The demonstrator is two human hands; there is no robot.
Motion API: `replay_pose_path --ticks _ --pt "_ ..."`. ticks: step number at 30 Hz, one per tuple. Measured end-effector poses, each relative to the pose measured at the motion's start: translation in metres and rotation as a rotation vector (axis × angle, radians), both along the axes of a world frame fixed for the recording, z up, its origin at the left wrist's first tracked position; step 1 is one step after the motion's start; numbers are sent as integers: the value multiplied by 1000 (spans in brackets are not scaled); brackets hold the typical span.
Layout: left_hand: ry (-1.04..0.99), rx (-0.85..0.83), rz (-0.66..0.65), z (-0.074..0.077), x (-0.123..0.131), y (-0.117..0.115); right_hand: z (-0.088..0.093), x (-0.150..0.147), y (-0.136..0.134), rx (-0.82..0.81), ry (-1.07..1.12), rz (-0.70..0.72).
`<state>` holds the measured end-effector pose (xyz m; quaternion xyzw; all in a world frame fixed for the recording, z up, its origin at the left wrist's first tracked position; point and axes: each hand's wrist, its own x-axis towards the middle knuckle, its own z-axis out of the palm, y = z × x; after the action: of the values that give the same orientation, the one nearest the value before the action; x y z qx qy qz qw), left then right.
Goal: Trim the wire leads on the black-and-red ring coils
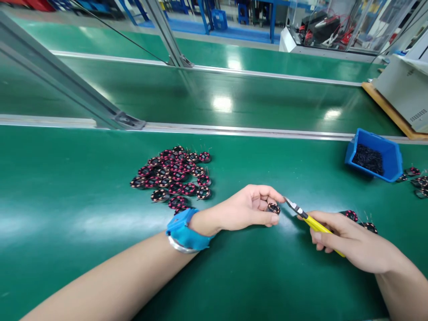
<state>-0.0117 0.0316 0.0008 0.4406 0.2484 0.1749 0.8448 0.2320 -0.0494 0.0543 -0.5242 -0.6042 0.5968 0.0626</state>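
My left hand (245, 207) has its fingers closed around a small wound coil (273, 208), a black ring with copper-coloured windings. A blue wristband (189, 229) is on that wrist. My right hand (347, 238) grips yellow-handled pliers (317, 224), whose narrow metal tip points left, close to my left fingertips and the coil. The tip is too small to tell whether its jaws are apart. Beyond my left wrist lies a pile of similar coils (177, 171), with red or copper windings and thin wire ends. Two more coils (351, 216) show partly behind my right hand.
A blue bin (394, 158) of small black pieces stands at the right, with more coils (420, 182) beside it. A metal rail (234, 129) runs along the far edge of the green work surface (83, 178). A slanted metal post (80, 89) rises at the left.
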Motion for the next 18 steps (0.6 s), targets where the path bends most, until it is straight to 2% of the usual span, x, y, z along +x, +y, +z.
replay_pose_path --ticks 18 --pt "34 94 39 0 2 -3 0 -5 1 38 -46 11"
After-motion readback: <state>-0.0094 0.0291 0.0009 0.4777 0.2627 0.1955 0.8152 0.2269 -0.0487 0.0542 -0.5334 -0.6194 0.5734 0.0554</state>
